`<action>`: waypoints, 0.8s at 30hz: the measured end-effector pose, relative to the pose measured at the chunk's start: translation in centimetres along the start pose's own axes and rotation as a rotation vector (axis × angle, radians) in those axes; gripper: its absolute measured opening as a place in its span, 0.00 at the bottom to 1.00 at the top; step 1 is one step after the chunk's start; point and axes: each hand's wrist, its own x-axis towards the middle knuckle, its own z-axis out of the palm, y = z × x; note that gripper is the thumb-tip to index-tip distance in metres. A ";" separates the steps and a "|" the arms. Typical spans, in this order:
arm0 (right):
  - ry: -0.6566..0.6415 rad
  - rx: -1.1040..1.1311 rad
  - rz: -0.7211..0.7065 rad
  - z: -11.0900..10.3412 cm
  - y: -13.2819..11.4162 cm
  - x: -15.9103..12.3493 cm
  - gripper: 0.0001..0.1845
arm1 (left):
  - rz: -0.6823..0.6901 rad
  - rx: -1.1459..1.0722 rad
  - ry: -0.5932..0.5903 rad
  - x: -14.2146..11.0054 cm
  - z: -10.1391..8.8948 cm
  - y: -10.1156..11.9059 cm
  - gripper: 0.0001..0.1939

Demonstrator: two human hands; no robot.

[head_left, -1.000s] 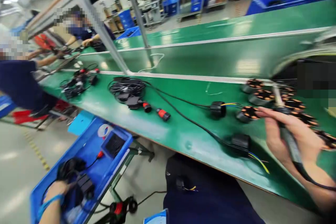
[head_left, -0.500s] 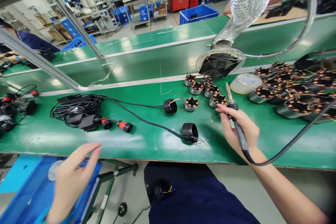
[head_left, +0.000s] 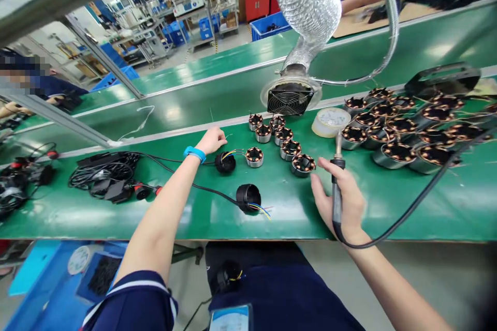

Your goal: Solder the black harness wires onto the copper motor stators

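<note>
My right hand [head_left: 344, 201] is closed round a soldering iron [head_left: 336, 186], held upright with its tip pointing up; its black cable trails off to the right. My left hand [head_left: 212, 140], with a blue wristband, reaches across the green bench [head_left: 279, 217]. Its fingers are curled in a pinch, and what they hold is too small to make out. Just right of it lies a black round connector [head_left: 225, 162] with coloured wires, and beside that a copper-wound stator [head_left: 254, 156]. A second black connector [head_left: 248, 197] lies nearer me.
More stators [head_left: 289, 149] cluster mid-bench and several fill the right side [head_left: 404, 132]. A fume fan [head_left: 289, 98] on a foil duct [head_left: 306, 5] faces me, with a tape roll [head_left: 330, 120] beside it. Black cable bundles [head_left: 104, 178] lie left. Other people work far left and top right.
My left hand rose from beside the blue bin and reached across the bench to the far connector. The view swung right. My right hand keeps the soldering iron.
</note>
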 end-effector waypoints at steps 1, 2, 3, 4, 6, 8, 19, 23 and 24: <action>-0.005 0.018 0.011 0.1 0.0 0.1 0.25 | -0.006 -0.029 0.026 0.0 -0.1 0.1 0.21; -0.010 0.033 0.022 0.3 0.1 0.2 0.25 | -0.012 -0.059 0.066 -0.2 -0.3 0.6 0.21; -0.012 0.045 0.033 0.4 0.1 0.3 0.25 | -0.017 -0.087 0.113 -0.6 -0.8 1.2 0.21; -0.016 0.055 0.045 0.6 0.2 0.5 0.24 | -0.020 -0.112 0.161 -1.4 -1.3 2.2 0.19; -0.041 0.069 0.077 0.9 0.3 0.8 0.24 | -0.019 -0.164 0.250 -4.0 -2.4 5.3 0.19; -0.082 0.082 0.120 1.2 0.5 1.1 0.25 | 0.006 -0.206 0.288 -8.0 -3.0 9.4 0.18; -0.182 0.134 0.198 1.5 -0.4 1.0 0.26 | 0.480 0.588 -0.165 -19.3 1.6 18.5 0.08; -0.223 0.186 0.182 1.3 -2.1 -0.2 0.26 | 0.516 0.699 -0.248 -17.7 2.5 17.9 0.10; -0.232 0.204 0.182 1.4 -2.5 -0.4 0.26 | 0.520 0.680 -0.267 -17.4 2.6 17.8 0.11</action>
